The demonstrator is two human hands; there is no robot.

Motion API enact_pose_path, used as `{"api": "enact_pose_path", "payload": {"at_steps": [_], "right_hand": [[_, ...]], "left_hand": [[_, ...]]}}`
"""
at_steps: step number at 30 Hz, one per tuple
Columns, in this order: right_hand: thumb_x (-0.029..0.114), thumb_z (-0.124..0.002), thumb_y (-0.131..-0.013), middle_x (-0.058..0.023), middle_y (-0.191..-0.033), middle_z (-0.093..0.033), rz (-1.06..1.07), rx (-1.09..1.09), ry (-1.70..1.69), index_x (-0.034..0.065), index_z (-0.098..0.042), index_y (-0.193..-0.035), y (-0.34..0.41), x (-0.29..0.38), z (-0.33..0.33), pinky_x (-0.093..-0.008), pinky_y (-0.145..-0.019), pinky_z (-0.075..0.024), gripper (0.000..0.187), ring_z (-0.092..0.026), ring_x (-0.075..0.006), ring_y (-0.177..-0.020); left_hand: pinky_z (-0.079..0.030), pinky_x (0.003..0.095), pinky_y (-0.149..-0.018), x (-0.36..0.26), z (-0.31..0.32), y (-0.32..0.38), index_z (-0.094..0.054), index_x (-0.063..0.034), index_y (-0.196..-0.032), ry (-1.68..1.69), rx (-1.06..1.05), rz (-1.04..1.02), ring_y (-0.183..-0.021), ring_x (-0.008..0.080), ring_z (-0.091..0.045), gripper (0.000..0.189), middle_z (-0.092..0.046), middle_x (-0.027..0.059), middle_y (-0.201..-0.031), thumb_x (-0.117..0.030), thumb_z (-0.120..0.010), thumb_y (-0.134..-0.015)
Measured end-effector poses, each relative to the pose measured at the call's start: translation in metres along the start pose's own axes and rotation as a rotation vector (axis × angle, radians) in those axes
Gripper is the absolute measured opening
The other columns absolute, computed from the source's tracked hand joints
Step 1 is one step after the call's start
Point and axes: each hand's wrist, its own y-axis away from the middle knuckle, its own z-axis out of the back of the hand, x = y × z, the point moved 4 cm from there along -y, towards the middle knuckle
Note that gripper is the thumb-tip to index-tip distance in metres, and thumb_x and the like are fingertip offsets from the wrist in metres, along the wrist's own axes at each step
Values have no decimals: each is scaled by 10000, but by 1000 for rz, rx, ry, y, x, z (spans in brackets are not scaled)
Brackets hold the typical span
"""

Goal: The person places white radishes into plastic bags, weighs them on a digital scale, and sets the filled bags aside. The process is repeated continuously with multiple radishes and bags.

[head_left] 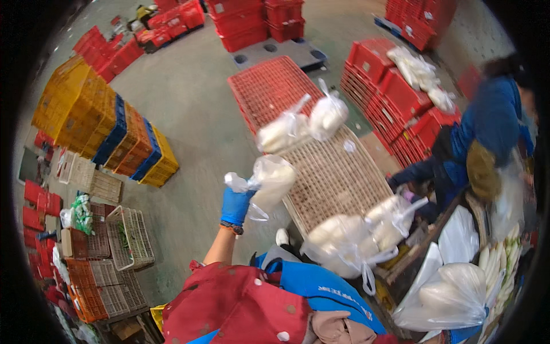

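Note:
My left hand [237, 204], in a blue glove, grips the knotted top of a plastic bag of white radishes [275, 178], held beside an upturned beige crate [339, 176]. At the lower right, my right hand [466, 333], blue-gloved and partly hidden, is at another clear bag of white radishes [453, 296]. Tied bags [348, 241] lie on the near end of the beige crate. Two more, a long bag [283, 131] and a rounder one [328, 114], lie at its far end, by a red crate [275, 90].
A co-worker in blue [494, 120] bends at the right, near stacked red crates [382, 94] topped with bags. Loose white radishes [500, 266] lie at the lower right. Yellow and blue crates [99, 124] stand at the left, with mesh crates [129, 236] below. A grey pallet [279, 53] is ahead.

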Motion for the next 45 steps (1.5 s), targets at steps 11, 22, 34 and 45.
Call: {"api": "enact_pose_path", "payload": {"at_steps": [11,22,34,45], "right_hand": [[204,-473,-887,-45,-849,-542,308,108,-225,106,-511,-880,-84,92,-66,-318,-712,-474,106,-537,-159,-777],[137,-560,-737,-2,-800,-512,461,166,116,77,-514,-818,-343,186,-301,-246,-708,-417,111,-480,-101,-757],[62,-524,-729,-70,-850,-608,277,-2,648,37,-612,-895,-592,93,-391,-278,-789,-441,190,-566,-171,-830],[190,-517,-850,-127,-1088,-628,223,303,898,104,-628,-1080,-435,5,-403,-350,-892,-455,269,-604,-265,-984]], "left_hand": [[-479,307,-696,18,66,-147,-652,41,-932,225,-143,52,-766,144,-599,261,-658,81,-849,-149,-688,-756],[-484,296,-708,81,-14,-411,-644,-3,-914,180,229,-102,-779,153,-608,139,-647,62,-836,-100,-610,-821],[-437,334,-908,147,-143,-453,-552,-96,-1226,-25,735,-54,-1050,268,-571,473,-585,161,-1155,-61,-536,-754],[-414,437,-925,96,-114,-446,-487,-87,-1281,-625,748,-415,-1090,365,-511,571,-553,195,-1171,-223,-627,-745]]}}
